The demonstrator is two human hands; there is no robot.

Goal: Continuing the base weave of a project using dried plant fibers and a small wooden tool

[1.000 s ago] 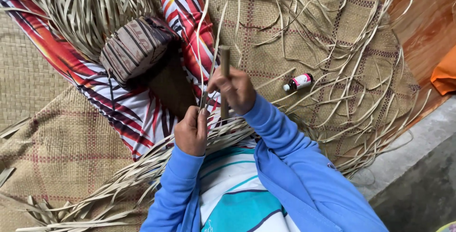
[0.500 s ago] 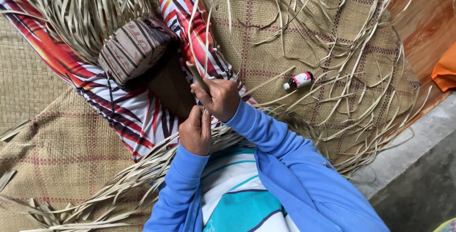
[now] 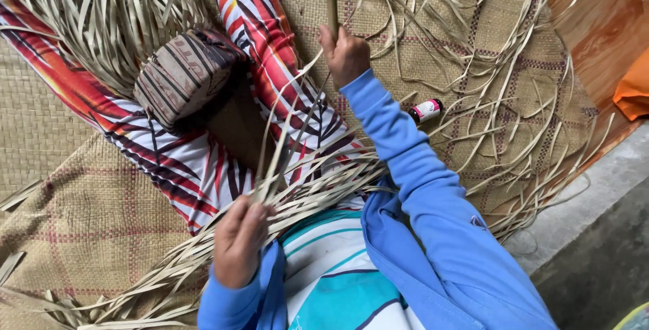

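My left hand (image 3: 238,239) is close to my body, pinching the near end of a few dried palm-leaf strips (image 3: 284,144) that run taut across my lap. My right hand (image 3: 345,52) is stretched forward over my patterned trouser leg (image 3: 260,29), gripping a short wooden stick tool (image 3: 331,7) upright with the strips' far part running past it. More loose strips fan out over my lap and the woven mat (image 3: 88,215).
A striped fabric pouch (image 3: 184,73) lies between my legs. A small dark bottle with a pink label (image 3: 425,110) rests on the mat at right. Heaps of strips (image 3: 101,12) lie at top left. Wooden floor, an orange cloth (image 3: 634,90) and a concrete ledge (image 3: 595,201) are at right.
My right hand has drawn the stick tool away along the strips, up and forward. My left hand has pulled back toward my body, stretching the strips between the hands.
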